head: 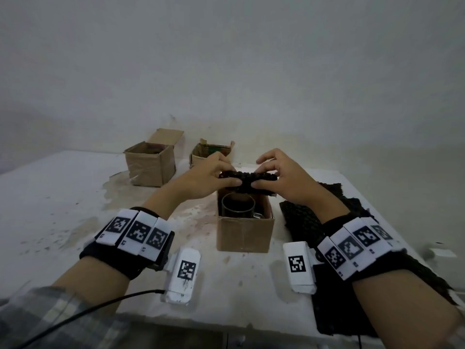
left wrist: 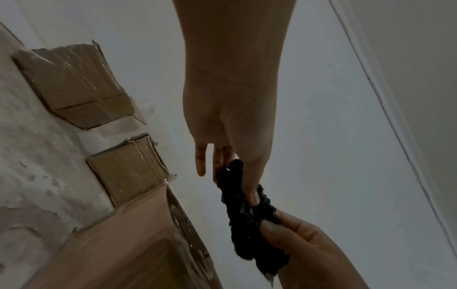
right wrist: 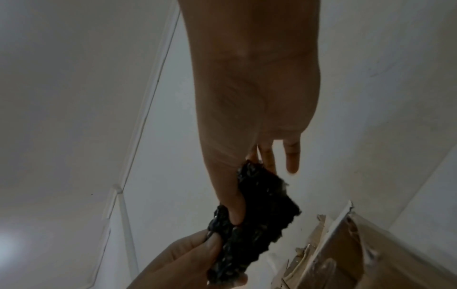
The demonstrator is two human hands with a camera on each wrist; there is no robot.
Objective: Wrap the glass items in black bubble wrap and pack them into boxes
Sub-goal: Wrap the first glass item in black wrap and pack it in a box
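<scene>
Both hands hold a folded wad of black bubble wrap (head: 247, 179) just above the far edge of an open cardboard box (head: 245, 233). My left hand (head: 214, 176) pinches its left end between thumb and fingers; my right hand (head: 275, 176) pinches its right end the same way. The wad (left wrist: 247, 213) appears dark and crumpled in the left wrist view, and the same wad (right wrist: 257, 221) shows in the right wrist view. Inside the box stands a clear glass mug (head: 239, 206) with its handle to the right, bare of wrap.
Two more open cardboard boxes (head: 151, 163) (head: 210, 153) stand at the back by the wall. Sheets of black bubble wrap (head: 327, 222) lie along the right side of the stained white table (head: 63, 210). A black cable (head: 88, 311) crosses the near left.
</scene>
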